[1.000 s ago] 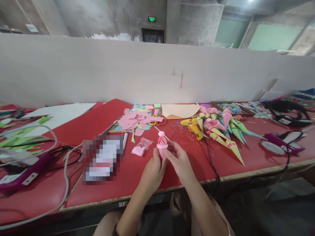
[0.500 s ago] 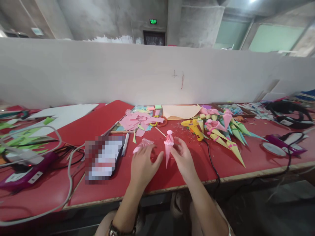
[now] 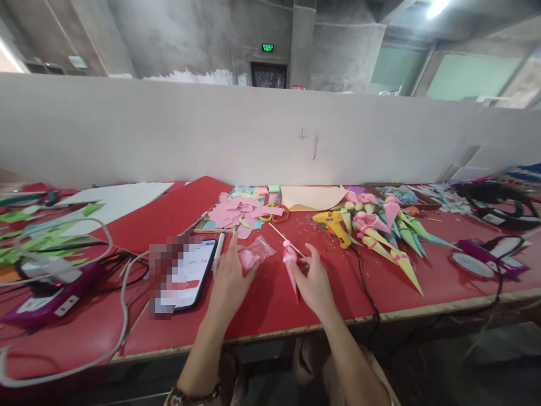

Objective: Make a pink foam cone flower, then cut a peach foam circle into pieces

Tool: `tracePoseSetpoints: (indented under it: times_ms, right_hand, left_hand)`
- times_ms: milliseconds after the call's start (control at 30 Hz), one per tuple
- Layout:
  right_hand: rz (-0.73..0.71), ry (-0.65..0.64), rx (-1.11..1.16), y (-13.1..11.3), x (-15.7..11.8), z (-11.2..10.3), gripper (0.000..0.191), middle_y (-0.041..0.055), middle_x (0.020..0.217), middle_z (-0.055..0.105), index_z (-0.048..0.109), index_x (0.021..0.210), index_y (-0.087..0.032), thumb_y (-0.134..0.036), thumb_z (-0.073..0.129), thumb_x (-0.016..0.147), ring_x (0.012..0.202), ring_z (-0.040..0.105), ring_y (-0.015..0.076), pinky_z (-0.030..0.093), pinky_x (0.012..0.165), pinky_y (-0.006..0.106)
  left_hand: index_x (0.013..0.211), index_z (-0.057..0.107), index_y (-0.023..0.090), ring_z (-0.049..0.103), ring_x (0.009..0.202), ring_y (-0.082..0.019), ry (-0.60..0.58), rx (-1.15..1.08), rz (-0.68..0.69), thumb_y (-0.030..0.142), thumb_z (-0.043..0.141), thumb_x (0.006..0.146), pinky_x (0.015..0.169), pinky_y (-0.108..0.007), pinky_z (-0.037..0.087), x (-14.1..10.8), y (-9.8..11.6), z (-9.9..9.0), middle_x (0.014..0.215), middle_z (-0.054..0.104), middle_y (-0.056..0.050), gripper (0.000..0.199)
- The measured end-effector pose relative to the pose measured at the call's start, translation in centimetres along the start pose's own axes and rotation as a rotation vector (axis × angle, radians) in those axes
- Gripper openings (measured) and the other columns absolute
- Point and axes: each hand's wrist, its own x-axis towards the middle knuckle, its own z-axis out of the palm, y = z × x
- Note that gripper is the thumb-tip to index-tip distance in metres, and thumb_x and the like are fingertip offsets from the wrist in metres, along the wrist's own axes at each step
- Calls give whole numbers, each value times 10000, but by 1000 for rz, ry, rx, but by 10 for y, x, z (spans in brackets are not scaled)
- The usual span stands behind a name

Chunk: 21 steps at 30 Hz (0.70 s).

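My right hand (image 3: 311, 277) holds a small pink ice-cream cone (image 3: 290, 260) between thumb and fingers. The cone has a ruffled rim and a ball on top, and its tip points down toward me, tilted to the right. On the left, my left hand (image 3: 230, 274) is spread, with its index finger stretched out; it appears to hold nothing. A clear plastic bag with pink material (image 3: 255, 254) lies beside its thumb; whether they touch I cannot tell. Left of that hand is a phone (image 3: 190, 276), partly blurred out. Behind the cone lies a thin wooden stick (image 3: 284, 237).
A yellow glue gun (image 3: 333, 226) with a black cord lies right of centre, next to a pile of paper-like cones (image 3: 397, 256). Pink scraps (image 3: 236, 211) and scissors (image 3: 282, 213) lie at the back. Purple power strips (image 3: 54, 293) sit at both sides.
My left hand has shifted left and its index finger has stretched out, showing more of the plastic bag. The cone in my right hand has gone from upright to tilted.
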Motion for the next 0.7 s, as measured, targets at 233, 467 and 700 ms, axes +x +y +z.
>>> tracePoseSetpoints:
  times_ms: [233,467,700]
  right_hand:
    - [-179,67,112,-8,2,-2,287,39,873,529,538,1039,-202,-278,529,761,831,521,178,411,802,324]
    - [-167,-225,228,-15,-7,3,170,45,943,585,573,946,-210,-236,500,795,894,560,172,434,791,289]
    - [-126,-230,242,-14,-5,2,143,39,888,606,569,907,-196,-262,513,792,830,573,158,453,745,262]
  left_hand:
    - [1352,90,237,325,1262,-224,-45,-343,107,336,474,819,993,-417,319,-3,14,-6,1251,449,-113,664]
    - [1352,82,270,476,1112,-189,-88,-445,83,286,502,802,928,-370,397,-3,17,-1,1193,472,-80,693]
    - [1365,112,252,519,1052,-214,-106,-507,22,291,531,773,798,-336,470,-3,20,-2,1172,494,-98,726]
